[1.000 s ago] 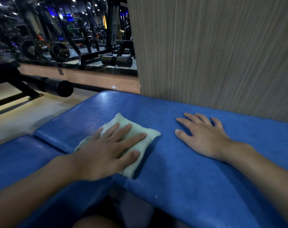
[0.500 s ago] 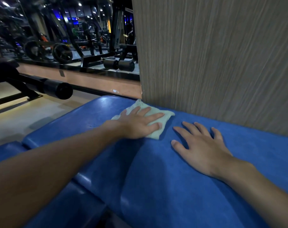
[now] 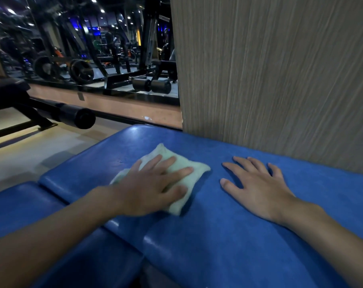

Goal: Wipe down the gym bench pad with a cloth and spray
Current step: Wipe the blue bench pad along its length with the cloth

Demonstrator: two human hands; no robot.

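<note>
A blue padded bench pad fills the lower half of the view, running from left to right. A folded pale green cloth lies flat on it. My left hand presses on the cloth with straight, spread fingers. My right hand rests flat on the bare pad to the right of the cloth, fingers spread, holding nothing. No spray bottle is in view.
A wood-grain wall panel stands right behind the pad. A second blue pad section adjoins at the lower left. A black roller bar of another machine sticks out at the left, above the light floor. A mirror shows gym machines.
My left hand has pulled the cloth back toward me and to the left, away from the wall panel where it was half a second ago. My right hand has stayed in place.
</note>
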